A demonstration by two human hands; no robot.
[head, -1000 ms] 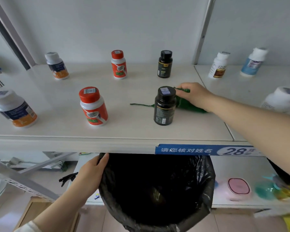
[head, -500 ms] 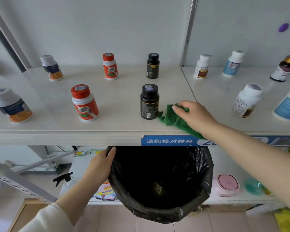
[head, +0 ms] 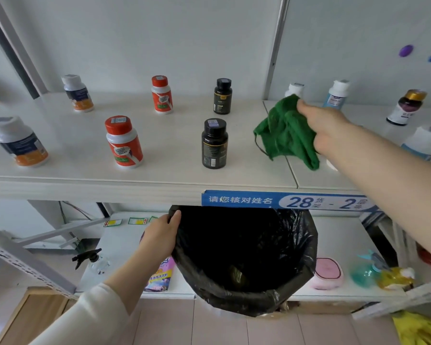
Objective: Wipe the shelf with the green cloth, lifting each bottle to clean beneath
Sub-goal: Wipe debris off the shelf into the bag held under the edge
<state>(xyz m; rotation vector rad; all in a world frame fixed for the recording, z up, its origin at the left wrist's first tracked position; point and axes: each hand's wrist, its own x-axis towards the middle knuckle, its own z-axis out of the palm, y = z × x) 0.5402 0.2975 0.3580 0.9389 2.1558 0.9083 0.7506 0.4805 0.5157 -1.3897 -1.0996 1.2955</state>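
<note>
My right hand [head: 326, 128] grips the green cloth [head: 285, 131], which hangs lifted off the white shelf [head: 159, 175] near the seam between two shelf boards. Left of the cloth stands a black bottle [head: 214, 143], with a second black bottle [head: 222, 96] behind it. Two red-capped bottles [head: 124, 143] [head: 161, 94] and two white bottles with orange labels [head: 19, 141] [head: 77, 93] stand further left. My left hand [head: 161, 236] holds the rim of a bin lined with a black bag [head: 244, 260] below the shelf edge.
More bottles stand on the right shelf board: a white and blue one [head: 337, 93], a dark one with a gold cap [head: 406, 107] and a white one [head: 423, 143] by my forearm. The lower shelf holds a pink container [head: 327, 272], a teal sprayer [head: 366, 270] and a pouch [head: 159, 277].
My right hand swept the cloth from behind the near black bottle to the shelf's front edge, then lifted it off the surface up and to the right. The left hand stayed on the bin.
</note>
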